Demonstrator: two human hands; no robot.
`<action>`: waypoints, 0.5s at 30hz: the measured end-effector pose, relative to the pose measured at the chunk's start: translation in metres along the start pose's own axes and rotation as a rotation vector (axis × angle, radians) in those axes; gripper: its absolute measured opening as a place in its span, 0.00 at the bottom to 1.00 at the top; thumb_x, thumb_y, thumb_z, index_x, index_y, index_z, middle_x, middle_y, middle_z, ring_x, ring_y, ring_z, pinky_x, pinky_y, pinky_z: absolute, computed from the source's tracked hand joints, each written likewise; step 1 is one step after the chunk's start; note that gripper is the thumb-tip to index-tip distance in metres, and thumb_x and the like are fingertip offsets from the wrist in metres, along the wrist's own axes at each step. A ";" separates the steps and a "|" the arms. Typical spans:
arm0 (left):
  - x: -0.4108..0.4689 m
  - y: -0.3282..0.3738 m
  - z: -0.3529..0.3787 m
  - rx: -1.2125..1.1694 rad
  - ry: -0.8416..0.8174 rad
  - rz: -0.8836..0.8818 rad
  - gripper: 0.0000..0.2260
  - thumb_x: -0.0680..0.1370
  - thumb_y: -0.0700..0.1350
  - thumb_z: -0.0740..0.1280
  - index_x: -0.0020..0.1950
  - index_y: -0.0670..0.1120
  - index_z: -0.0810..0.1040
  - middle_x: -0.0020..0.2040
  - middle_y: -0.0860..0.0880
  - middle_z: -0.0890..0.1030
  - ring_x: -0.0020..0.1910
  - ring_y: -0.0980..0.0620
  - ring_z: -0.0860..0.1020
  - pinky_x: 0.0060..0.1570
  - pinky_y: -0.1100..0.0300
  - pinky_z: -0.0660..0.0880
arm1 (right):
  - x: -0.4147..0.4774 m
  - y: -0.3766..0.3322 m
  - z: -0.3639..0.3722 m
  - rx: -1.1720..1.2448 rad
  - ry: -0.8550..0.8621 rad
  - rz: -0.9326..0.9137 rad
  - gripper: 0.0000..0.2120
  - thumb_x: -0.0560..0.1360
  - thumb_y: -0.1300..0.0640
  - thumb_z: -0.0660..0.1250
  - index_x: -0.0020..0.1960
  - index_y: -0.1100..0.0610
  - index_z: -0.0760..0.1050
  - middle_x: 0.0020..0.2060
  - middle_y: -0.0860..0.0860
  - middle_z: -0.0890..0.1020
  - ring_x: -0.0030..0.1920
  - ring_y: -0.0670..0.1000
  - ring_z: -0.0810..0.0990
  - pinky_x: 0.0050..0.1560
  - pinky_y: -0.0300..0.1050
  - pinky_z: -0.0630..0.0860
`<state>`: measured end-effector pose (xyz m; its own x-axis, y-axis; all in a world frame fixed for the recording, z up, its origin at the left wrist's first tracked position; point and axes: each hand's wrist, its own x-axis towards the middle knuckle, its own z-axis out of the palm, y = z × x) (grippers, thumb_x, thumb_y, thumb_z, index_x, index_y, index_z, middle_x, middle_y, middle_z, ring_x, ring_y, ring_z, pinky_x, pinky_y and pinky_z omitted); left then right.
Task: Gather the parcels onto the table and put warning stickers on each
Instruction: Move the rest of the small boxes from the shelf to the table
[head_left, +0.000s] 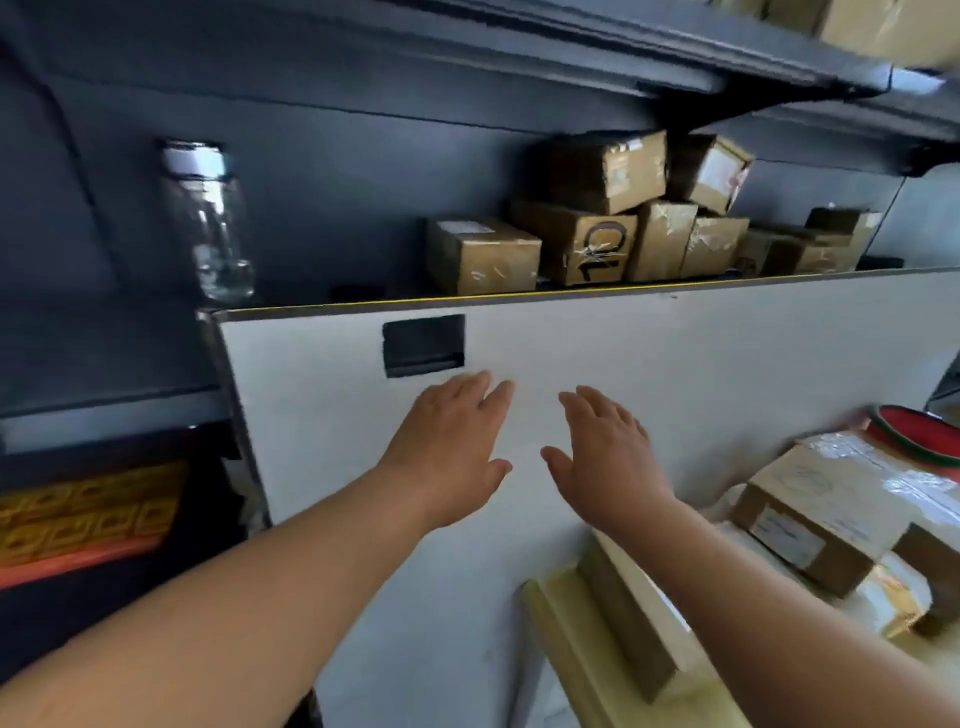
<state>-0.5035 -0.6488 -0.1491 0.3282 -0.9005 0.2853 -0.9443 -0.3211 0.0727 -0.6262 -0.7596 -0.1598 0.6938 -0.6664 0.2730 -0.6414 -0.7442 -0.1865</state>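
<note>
Head view, left hand (448, 451) and right hand (609, 457) spread, empty — far parcels (597, 228) blurred, near parcels (810, 519) cropped.

Stockroom: taped parcels (587, 228) crowd shelf (519, 299).

Dark wall (311, 171), white panel (701, 358), prob. shelf (597, 52)

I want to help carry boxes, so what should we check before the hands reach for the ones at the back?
1. Left hand free: ok, fingers straight, holding nothing.
2. Right hand free: ok, open and empty.
3. Stacked parcels in sight: ok, beyond the white surface's far edge.
4. Stack steady: cannot tell; the top right box sits tilted.
5. Glass jar out of the way: ok, well left of the stack.
6. Stickers ready: cannot tell, none in view.
</note>
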 end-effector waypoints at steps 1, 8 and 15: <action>-0.023 -0.014 -0.011 0.009 0.002 -0.033 0.34 0.79 0.56 0.61 0.78 0.50 0.45 0.79 0.49 0.48 0.77 0.48 0.48 0.74 0.52 0.48 | -0.010 -0.023 -0.002 0.007 -0.007 -0.035 0.30 0.79 0.45 0.60 0.76 0.52 0.55 0.76 0.51 0.58 0.76 0.54 0.57 0.74 0.49 0.54; -0.186 -0.111 -0.098 0.096 0.098 -0.258 0.35 0.78 0.56 0.63 0.78 0.48 0.49 0.78 0.48 0.54 0.76 0.48 0.52 0.74 0.52 0.50 | -0.078 -0.193 -0.021 0.072 -0.023 -0.302 0.30 0.79 0.47 0.61 0.76 0.53 0.55 0.76 0.51 0.60 0.74 0.54 0.60 0.73 0.49 0.57; -0.337 -0.184 -0.168 0.223 0.185 -0.536 0.36 0.77 0.58 0.64 0.78 0.49 0.49 0.78 0.47 0.55 0.77 0.48 0.54 0.73 0.53 0.53 | -0.136 -0.344 -0.036 0.172 -0.007 -0.566 0.30 0.78 0.46 0.63 0.75 0.54 0.59 0.72 0.51 0.67 0.71 0.53 0.65 0.70 0.48 0.63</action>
<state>-0.4446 -0.2366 -0.0982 0.7278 -0.5370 0.4267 -0.6138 -0.7874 0.0560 -0.5120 -0.4116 -0.0989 0.9152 -0.1634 0.3683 -0.1088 -0.9803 -0.1647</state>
